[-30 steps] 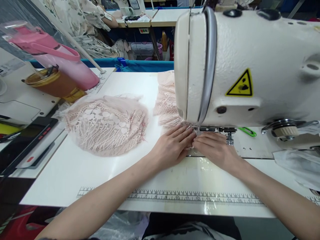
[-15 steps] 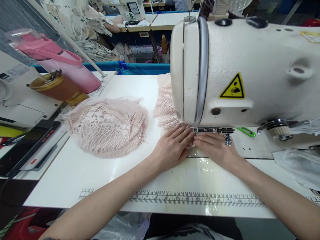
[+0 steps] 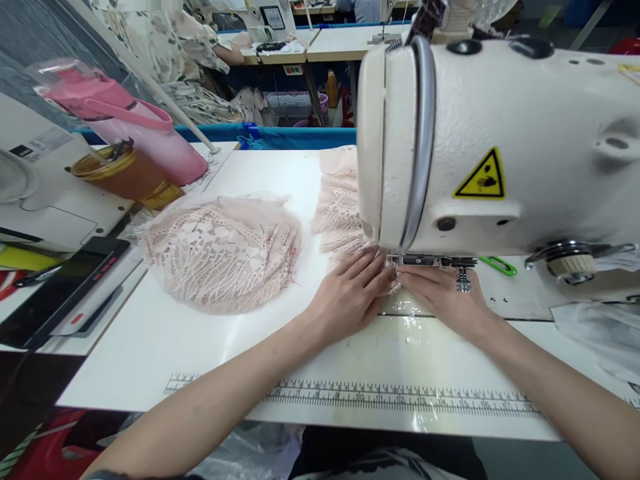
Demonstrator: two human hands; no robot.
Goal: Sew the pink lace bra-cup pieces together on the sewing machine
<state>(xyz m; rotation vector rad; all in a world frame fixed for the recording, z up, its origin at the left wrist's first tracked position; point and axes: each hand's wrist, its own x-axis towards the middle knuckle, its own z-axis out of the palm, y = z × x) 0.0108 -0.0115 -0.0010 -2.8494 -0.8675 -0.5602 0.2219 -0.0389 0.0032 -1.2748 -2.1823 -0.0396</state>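
Pale pink lace fabric (image 3: 340, 207) lies gathered at the head of a white sewing machine (image 3: 450, 153), with part of it hidden behind the machine head. My left hand (image 3: 350, 290) rests on the lace's near end, fingers stretched out and lying flat, just left of the presser foot. From the other side my right hand (image 3: 445, 293) reaches in, its fingers extended flat under the metal attachment (image 3: 433, 261). The two hands' fingertips nearly meet by the needle area, where a small edge of lace shows between them. The needle itself is hard to make out.
A second heap of pink lace (image 3: 225, 253) lies left on the white table (image 3: 240, 373). Beyond it stand a brown cup (image 3: 120, 173) and a pink bottle (image 3: 135, 133). Green thread snips (image 3: 499, 265) lie on the machine bed. Another person (image 3: 155, 53) sits at the back left.
The whole view has shifted slightly, so everything appears a little farther right. Both hands keep nearly the same pose at the presser foot; slightly more lace edge shows between them.
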